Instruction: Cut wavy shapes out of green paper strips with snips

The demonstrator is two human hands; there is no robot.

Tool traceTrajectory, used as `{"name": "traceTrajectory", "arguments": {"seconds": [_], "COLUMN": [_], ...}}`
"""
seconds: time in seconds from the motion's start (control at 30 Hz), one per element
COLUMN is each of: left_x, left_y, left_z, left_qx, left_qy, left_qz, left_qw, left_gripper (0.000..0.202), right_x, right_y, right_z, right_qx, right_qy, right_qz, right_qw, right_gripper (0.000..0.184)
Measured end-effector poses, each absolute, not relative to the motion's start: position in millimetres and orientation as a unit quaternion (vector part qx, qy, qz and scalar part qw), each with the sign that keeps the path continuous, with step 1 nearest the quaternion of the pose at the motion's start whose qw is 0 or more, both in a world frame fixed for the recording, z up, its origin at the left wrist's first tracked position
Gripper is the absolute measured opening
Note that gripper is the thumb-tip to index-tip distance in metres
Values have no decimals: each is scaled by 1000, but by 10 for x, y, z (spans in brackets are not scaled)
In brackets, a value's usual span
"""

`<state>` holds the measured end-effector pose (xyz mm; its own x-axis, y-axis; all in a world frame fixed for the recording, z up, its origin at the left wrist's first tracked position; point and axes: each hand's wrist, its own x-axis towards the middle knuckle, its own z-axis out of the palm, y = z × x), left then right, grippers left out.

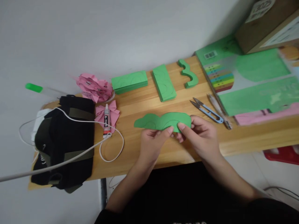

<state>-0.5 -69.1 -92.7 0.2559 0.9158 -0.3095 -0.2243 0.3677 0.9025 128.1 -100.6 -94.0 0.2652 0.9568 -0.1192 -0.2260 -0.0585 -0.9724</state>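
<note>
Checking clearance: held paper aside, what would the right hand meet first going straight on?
Beyond the green paper it holds, the right hand would probably meet the middle green stack, though height and depth are unclear.

Wavy-topped green paper [163,120], perhaps layered, is held crosswise.

1. Black short-sleeved T-shirt [177,193], its front dark and matte.
2. Pale lettering [189,222] on the shirt front, cut off by the bottom edge and unreadable.
3. Left sleeve [104,217] and right sleeve [271,211], both plain black and loose.
4. Left forearm [130,183] and right forearm [233,178], uncovered below the sleeves.
5. Left hand [153,140] and right hand [203,134], both bare, with short thumbnails [181,125].
</note>
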Motion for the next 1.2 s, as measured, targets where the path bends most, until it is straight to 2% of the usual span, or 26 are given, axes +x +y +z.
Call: {"name": "traceTrajectory", "arguments": {"seconds": [0.47, 0.6, 0.73, 0.87, 1.03, 1.2], "left_x": [119, 112, -43, -232, -357, -437], "left_y": [-671, -648, -595, -545, -490, -435], "left_z": [-961, -923, -823, -699, -676, -624], "left_qx": [352, 377, 427, 593, 640, 641], "left_qy": [430, 447, 446, 392, 323, 243], "left_qz": [414, 416, 416, 335, 240, 246], "left_qw": [721, 696, 668, 619, 654, 685], "left_gripper": [16, 15, 23, 30, 53, 52], "right_x": [1484, 1589, 1688, 1698, 1653, 1712], "right_y": [-951, -916, -890, -854, -841, -874], "right_z": [-912, -871, -820, -691, -522, -493], "right_qx": [-525, -509, -475, -432, -410, -430], "right_qy": [-390, -402, -393, -381, -387, -403], "right_qz": [510, 532, 585, 642, 664, 638], "right_qw": [559, 544, 527, 506, 491, 495], "right_gripper": [32, 31, 25, 22, 19, 21]}}
